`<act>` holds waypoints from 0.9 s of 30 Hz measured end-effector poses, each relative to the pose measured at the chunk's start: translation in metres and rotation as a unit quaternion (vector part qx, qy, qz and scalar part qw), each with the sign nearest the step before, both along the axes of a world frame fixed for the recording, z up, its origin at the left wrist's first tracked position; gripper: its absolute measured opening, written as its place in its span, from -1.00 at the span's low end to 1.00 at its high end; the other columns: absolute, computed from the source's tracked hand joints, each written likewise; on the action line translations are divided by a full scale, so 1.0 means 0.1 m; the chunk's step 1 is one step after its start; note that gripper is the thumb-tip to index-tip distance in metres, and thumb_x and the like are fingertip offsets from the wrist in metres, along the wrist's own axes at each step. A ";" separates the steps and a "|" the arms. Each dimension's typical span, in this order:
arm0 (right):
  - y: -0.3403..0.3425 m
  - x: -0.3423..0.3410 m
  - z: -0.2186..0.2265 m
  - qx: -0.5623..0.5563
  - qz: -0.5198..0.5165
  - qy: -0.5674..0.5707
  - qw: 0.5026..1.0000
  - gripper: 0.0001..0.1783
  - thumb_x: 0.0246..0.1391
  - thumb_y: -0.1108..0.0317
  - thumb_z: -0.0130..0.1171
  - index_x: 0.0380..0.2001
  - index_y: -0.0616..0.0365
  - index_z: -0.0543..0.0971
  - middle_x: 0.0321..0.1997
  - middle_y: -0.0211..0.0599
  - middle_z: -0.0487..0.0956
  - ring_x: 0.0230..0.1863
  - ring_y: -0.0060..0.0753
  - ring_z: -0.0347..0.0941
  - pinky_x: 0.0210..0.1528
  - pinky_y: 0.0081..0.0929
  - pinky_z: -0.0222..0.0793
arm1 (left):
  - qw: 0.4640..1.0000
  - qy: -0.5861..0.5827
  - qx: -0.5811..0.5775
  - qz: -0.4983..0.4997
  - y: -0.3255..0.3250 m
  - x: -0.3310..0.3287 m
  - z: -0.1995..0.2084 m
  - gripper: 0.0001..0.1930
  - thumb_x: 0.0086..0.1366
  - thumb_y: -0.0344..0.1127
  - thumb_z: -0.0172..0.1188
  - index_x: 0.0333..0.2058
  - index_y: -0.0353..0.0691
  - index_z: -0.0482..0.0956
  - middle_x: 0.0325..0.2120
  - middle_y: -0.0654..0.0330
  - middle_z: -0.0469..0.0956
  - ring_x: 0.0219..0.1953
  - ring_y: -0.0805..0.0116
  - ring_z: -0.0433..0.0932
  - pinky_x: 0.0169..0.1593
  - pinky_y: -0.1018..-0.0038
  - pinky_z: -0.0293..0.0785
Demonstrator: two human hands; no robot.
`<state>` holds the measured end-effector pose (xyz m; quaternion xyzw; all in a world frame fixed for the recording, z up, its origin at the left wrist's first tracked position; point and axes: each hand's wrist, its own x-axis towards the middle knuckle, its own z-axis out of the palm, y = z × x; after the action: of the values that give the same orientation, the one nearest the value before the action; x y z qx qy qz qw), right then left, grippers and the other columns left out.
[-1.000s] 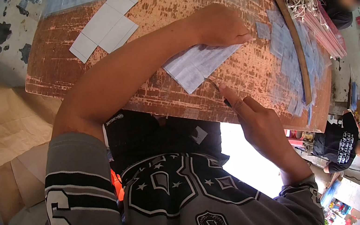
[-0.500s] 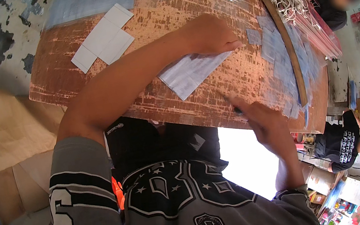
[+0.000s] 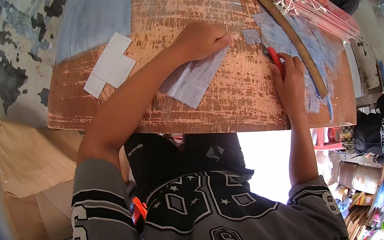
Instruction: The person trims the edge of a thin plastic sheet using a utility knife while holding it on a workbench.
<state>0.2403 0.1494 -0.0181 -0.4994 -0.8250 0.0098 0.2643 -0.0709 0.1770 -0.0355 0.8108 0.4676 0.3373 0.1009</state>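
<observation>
The pale sheet [image 3: 196, 81] is laid on the worn brown table [image 3: 235, 108], with its upper part covered by the left hand [image 3: 202, 41]. This hand is curled, but whether the sheet is pinched cannot be told. The red-handled tool [image 3: 276, 63] is gripped by the right hand [image 3: 290, 79], apart from the sheet, to its right.

A pale translucent sheet [image 3: 196, 83] lies flat, partly under the left hand [image 3: 202, 40]. A red-handled tool [image 3: 276, 62] is gripped in the right hand [image 3: 290, 78].
</observation>
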 end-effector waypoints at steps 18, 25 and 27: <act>-0.85 -0.91 0.29 -0.175 0.139 0.377 0.899 -0.84 0.29 0.42 0.29 -0.15 0.26 0.57 -0.38 -0.25 0.56 -0.51 -0.53 0.48 -0.47 -0.49 0.35 | 0.813 -0.460 0.013 0.356 -0.62 -0.06 0.54 -0.44 0.61 0.12 -0.05 -0.43 -0.26 0.45 -0.44 0.28 0.46 -0.31 0.51 0.36 -0.18 0.42 0.34; -0.69 -0.80 0.16 -0.229 0.130 0.460 0.848 -0.86 0.32 0.49 0.23 -0.10 0.29 0.59 -0.39 -0.23 0.61 -0.40 -0.48 0.63 -0.37 -0.48 0.52 | 0.761 -0.585 -0.040 0.278 -1.27 0.10 0.30 -0.30 0.61 0.31 -0.33 -0.30 -0.21 0.51 -0.38 0.28 0.51 -0.31 0.47 0.37 -0.15 0.42 0.34; -0.65 -0.74 0.09 -0.230 0.138 0.437 0.858 -0.84 0.32 0.49 0.23 -0.08 0.29 0.59 -0.36 -0.22 0.62 -0.40 -0.45 0.63 -0.34 -0.47 0.54 | 0.800 -0.548 -0.034 0.242 -1.40 0.17 0.27 -0.26 0.61 0.33 -0.39 -0.22 -0.25 0.54 -0.32 0.22 0.57 -0.28 0.46 0.44 -0.08 0.41 0.39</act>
<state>0.1661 0.0846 -0.0092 -0.3714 -0.6593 0.4528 0.4715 -0.0539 0.0365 -0.0085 0.3471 0.5264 0.7228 0.2829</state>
